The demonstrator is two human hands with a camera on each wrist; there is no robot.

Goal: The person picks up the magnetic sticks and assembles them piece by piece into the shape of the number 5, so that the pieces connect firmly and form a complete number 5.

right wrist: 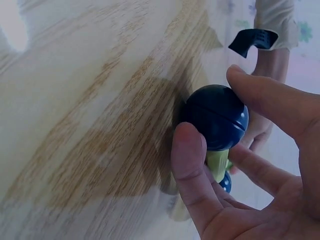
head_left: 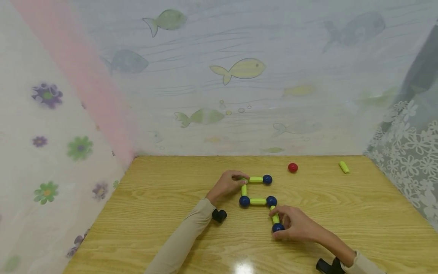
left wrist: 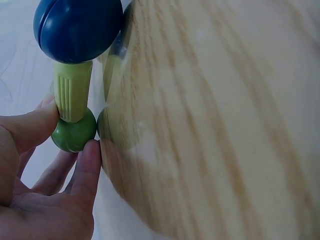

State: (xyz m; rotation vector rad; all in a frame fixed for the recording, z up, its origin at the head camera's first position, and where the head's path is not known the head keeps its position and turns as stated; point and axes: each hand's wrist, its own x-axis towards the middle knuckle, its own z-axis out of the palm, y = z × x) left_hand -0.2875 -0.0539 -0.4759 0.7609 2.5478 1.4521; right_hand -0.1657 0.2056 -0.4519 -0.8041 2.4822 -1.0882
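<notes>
A chain of yellow-green ribbed rods and balls lies on the wooden table (head_left: 164, 182). At its upper left corner my left hand (head_left: 226, 185) holds a green ball (left wrist: 75, 134) between thumb and fingers. From there one rod (head_left: 255, 179) runs right to a dark blue ball (head_left: 267, 179); another (head_left: 244, 191) comes down to a second blue ball (head_left: 244, 201). A lower rod (head_left: 258, 201) links that ball with a blue ball (head_left: 271, 201) on the right. Below it, my right hand (head_left: 299, 225) grips the end blue ball (right wrist: 217, 117), its fingers also around the adjoining rod (head_left: 275, 217).
Toward the back of the table sit a loose red ball (head_left: 292, 168) and, farther right, a single yellow-green rod (head_left: 344, 167). A fish-patterned curtain (head_left: 239, 114) hangs behind the table's far edge. Black wrist mounts (head_left: 219, 215) are strapped at both sleeves.
</notes>
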